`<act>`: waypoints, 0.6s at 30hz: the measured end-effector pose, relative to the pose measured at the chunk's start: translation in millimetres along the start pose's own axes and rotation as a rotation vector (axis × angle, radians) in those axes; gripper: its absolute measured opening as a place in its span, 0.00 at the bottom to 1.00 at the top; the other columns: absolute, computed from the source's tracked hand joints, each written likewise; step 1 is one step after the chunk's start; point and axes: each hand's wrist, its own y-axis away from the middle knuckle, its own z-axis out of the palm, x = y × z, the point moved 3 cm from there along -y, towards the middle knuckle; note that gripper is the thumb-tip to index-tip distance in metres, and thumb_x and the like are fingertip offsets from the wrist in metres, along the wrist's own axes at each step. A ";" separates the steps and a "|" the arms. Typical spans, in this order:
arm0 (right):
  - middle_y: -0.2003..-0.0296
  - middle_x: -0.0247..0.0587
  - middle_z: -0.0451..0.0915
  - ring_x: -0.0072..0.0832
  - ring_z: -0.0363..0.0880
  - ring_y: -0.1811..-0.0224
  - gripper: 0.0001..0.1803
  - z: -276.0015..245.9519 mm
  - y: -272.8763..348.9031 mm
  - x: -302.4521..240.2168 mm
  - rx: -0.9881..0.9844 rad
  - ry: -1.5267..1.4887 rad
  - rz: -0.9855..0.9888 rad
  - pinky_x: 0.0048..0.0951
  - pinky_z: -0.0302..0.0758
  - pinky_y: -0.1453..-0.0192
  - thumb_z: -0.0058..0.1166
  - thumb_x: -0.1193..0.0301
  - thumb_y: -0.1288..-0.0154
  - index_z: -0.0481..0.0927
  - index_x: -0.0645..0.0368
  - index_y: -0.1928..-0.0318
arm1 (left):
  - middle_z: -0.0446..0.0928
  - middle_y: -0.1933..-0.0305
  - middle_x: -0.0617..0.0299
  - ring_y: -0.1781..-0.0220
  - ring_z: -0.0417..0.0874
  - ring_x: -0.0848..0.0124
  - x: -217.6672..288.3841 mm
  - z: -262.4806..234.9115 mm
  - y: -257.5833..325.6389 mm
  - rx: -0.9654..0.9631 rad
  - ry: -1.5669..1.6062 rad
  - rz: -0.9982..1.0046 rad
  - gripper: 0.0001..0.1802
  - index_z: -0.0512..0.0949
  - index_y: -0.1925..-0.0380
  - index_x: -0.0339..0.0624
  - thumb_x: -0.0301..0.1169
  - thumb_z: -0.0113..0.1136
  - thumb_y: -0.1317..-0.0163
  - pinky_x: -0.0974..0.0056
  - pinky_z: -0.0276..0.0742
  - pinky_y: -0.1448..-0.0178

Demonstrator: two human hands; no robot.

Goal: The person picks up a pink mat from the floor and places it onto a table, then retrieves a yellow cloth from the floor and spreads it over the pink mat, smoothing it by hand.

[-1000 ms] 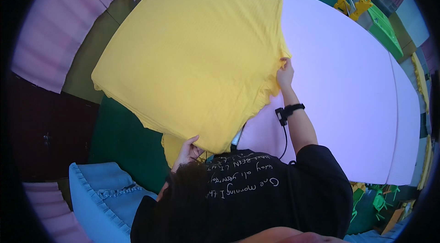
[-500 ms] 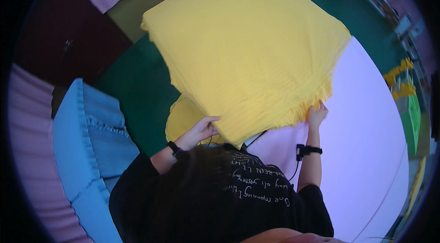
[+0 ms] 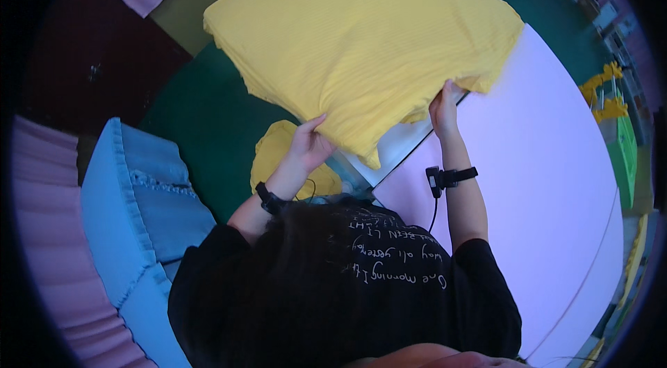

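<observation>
A large yellow fitted table cover (image 3: 361,42) with a gathered edge lies over a table in front of me. My left hand (image 3: 310,146) is closed on its near left edge, thumb on top of the fabric. My right hand (image 3: 443,110) grips the gathered edge farther right, where the cloth is bunched. Between the hands the near hem is lifted and creased, and a white tabletop (image 3: 394,149) with a dark edge shows at the near corner. The far part of the cover stays spread out flat.
On the right, a lilac-covered table (image 3: 542,194) adjoins the yellow-covered one. A round yellow seat (image 3: 272,154) stands beside my left forearm. At left is a blue ruffled fabric-covered piece (image 3: 128,208) on the green floor (image 3: 208,101). A green-and-yellow plastic structure (image 3: 623,156) stands far right.
Both hands have moved away from my body, pushing the near hem back. More of the white tabletop corner is bared, and the cloth is bunched between the hands.
</observation>
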 end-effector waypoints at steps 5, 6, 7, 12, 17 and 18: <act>0.43 0.43 0.64 0.31 0.63 0.41 0.26 -31.1 -13.1 14.1 0.115 -0.061 0.120 0.31 0.60 0.38 0.37 0.60 0.32 0.58 0.64 0.41 | 0.64 0.40 0.50 0.39 0.66 0.58 -31.4 -66.7 5.4 0.018 -0.131 -0.124 0.26 0.58 0.42 0.36 0.31 0.49 0.40 0.52 0.60 0.36; 0.46 0.46 0.66 0.34 0.66 0.44 0.26 -47.1 -17.9 20.1 0.163 0.008 0.136 0.31 0.65 0.42 0.43 0.68 0.38 0.56 0.65 0.42 | 0.64 0.40 0.50 0.39 0.66 0.57 -42.6 -89.2 1.7 0.129 -0.153 -0.193 0.26 0.58 0.42 0.36 0.30 0.49 0.40 0.52 0.61 0.36; 0.46 0.46 0.66 0.34 0.66 0.44 0.26 -44.4 -16.6 24.0 0.173 -0.004 0.128 0.31 0.65 0.42 0.43 0.68 0.38 0.56 0.65 0.42 | 0.64 0.40 0.50 0.39 0.66 0.57 -47.9 -109.6 4.9 0.254 -0.172 -0.245 0.25 0.58 0.42 0.36 0.30 0.48 0.39 0.52 0.61 0.36; 0.44 0.49 0.62 0.36 0.65 0.43 0.33 -7.2 -9.3 -1.6 0.097 0.347 -0.072 0.31 0.66 0.43 0.45 0.77 0.44 0.47 0.65 0.39 | 0.65 0.41 0.52 0.41 0.68 0.59 -46.0 -117.7 -2.3 0.233 -0.185 -0.271 0.23 0.59 0.43 0.38 0.28 0.47 0.39 0.52 0.65 0.38; 0.41 0.48 0.59 0.36 0.63 0.41 0.35 -67.4 -7.4 40.5 0.127 0.431 -0.042 0.31 0.65 0.41 0.43 0.79 0.44 0.45 0.62 0.37 | 0.66 0.42 0.52 0.42 0.69 0.58 -42.1 -113.7 -1.3 0.230 -0.263 -0.347 0.23 0.60 0.44 0.39 0.29 0.47 0.39 0.52 0.66 0.39; 0.42 0.50 0.61 0.37 0.66 0.43 0.34 -83.4 -6.7 53.9 0.200 0.386 0.055 0.32 0.68 0.43 0.42 0.79 0.43 0.45 0.63 0.38 | 0.67 0.43 0.52 0.42 0.70 0.58 -46.9 -115.2 -3.7 0.251 -0.281 -0.368 0.22 0.60 0.44 0.39 0.30 0.48 0.38 0.53 0.66 0.39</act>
